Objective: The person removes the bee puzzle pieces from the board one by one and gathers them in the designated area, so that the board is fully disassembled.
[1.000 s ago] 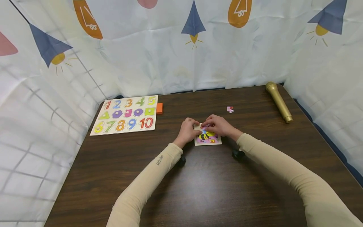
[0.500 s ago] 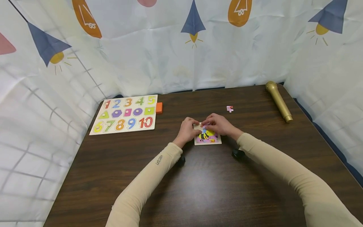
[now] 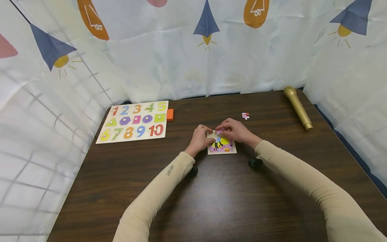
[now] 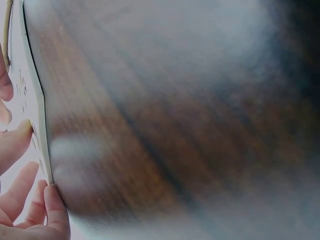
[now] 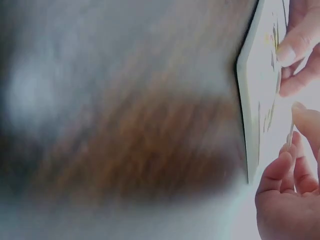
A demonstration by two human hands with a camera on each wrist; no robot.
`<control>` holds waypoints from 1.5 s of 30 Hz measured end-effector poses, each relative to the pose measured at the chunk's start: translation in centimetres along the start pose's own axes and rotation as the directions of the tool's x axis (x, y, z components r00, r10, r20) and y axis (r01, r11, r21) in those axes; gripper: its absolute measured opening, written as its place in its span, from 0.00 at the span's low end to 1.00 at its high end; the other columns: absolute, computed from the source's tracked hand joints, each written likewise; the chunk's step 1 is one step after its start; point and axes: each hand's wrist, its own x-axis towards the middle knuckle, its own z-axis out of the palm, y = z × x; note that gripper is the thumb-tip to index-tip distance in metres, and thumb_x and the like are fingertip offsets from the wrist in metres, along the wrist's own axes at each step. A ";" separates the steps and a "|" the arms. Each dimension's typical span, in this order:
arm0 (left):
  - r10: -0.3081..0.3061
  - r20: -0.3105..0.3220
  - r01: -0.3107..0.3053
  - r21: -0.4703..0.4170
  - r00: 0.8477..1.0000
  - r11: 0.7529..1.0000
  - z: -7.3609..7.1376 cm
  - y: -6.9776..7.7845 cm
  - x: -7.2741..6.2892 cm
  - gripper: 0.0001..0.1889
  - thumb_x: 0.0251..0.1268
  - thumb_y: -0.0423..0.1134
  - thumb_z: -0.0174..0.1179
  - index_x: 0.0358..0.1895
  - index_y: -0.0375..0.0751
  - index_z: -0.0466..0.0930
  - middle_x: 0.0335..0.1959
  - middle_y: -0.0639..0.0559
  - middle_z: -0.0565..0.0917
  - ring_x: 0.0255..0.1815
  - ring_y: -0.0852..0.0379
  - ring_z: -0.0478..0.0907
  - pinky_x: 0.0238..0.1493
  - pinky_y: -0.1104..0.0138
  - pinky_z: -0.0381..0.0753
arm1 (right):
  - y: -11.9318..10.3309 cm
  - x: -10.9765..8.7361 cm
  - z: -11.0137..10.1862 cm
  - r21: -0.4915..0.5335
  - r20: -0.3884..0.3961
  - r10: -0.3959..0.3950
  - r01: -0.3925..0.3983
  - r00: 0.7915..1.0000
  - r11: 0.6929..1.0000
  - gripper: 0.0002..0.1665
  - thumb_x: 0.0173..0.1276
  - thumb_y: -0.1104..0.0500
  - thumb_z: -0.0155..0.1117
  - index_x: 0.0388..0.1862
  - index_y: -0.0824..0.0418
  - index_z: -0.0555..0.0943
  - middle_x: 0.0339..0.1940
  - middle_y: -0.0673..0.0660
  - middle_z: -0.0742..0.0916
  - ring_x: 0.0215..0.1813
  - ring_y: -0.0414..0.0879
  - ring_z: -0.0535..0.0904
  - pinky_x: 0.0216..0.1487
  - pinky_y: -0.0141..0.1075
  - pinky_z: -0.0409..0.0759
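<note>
Bee puzzle board (image 3: 222, 153): lies flat on the bench (image 3: 229, 198), ahead of the person and between the two hands. Bee picture on a pink ground; pale wood shows at the upper left corner.

Left hand (image 3: 199, 139): grips the board at its left side, thumb on the face, other fingers at the edge.

Right hand (image 3: 237, 131): over the upper right part of the board, pinching a thin piece (image 5: 291, 134) between thumb and fingers. Whether that piece touches the board cannot be determined. The hands are close together, fingertips near one another; contact between them cannot be confirmed.

Loose pink puzzle piece (image 3: 245, 116): on the bench, beyond the right hand and well apart from the board.

Number board (image 3: 131, 114): flat at the far left, bearing the numerals 1 to 10 in two rows, with a row of five coloured shapes between. An orange block (image 3: 170, 114) sits at its right edge.

Gold microphone (image 3: 297, 107): lying at an angle at the far right, head toward the rear.

White curtain (image 3: 175, 67): behind the bench, printed with blue lamps and orange bulbs.
</note>
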 end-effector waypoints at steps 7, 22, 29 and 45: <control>0.008 -0.001 -0.008 0.003 1.000 1.000 0.1 0.1 -0.1 0.19 0.59 0.37 0.70 0.52 0.32 0.83 0.55 0.39 0.73 0.59 0.43 0.69 0.61 0.55 0.68 | 1.6 -0.2 -1.9 0.004 -0.047 0.074 -0.074 0.996 0.997 0.15 0.71 0.56 0.63 0.54 0.54 0.85 0.54 0.56 0.78 0.55 0.52 0.73 0.56 0.49 0.73; -0.004 -0.007 0.004 -0.006 1.000 1.000 0.1 0.0 -0.1 0.19 0.59 0.37 0.69 0.53 0.33 0.82 0.55 0.40 0.73 0.59 0.44 0.69 0.61 0.56 0.69 | 7.4 -1.4 -7.4 -0.024 -0.233 0.213 -0.224 0.949 0.974 0.22 0.72 0.53 0.63 0.58 0.64 0.81 0.57 0.64 0.78 0.57 0.58 0.72 0.61 0.55 0.68; 0.001 -0.007 -0.001 0.001 1.000 1.000 0.1 -0.1 0.0 0.19 0.59 0.37 0.70 0.52 0.33 0.83 0.55 0.40 0.73 0.59 0.44 0.69 0.61 0.56 0.69 | 9.4 -2.2 -9.0 -0.063 -0.242 0.228 -0.249 0.943 0.966 0.21 0.72 0.53 0.63 0.56 0.65 0.81 0.55 0.66 0.80 0.59 0.59 0.71 0.62 0.55 0.66; -0.017 -0.001 0.017 0.000 1.000 1.000 0.1 0.1 0.0 0.19 0.59 0.37 0.70 0.53 0.34 0.82 0.55 0.40 0.73 0.59 0.44 0.68 0.62 0.56 0.68 | 10.4 -2.3 -9.8 -0.127 -0.160 0.243 -0.264 0.957 0.956 0.23 0.73 0.54 0.60 0.59 0.67 0.79 0.54 0.67 0.79 0.55 0.60 0.72 0.60 0.57 0.67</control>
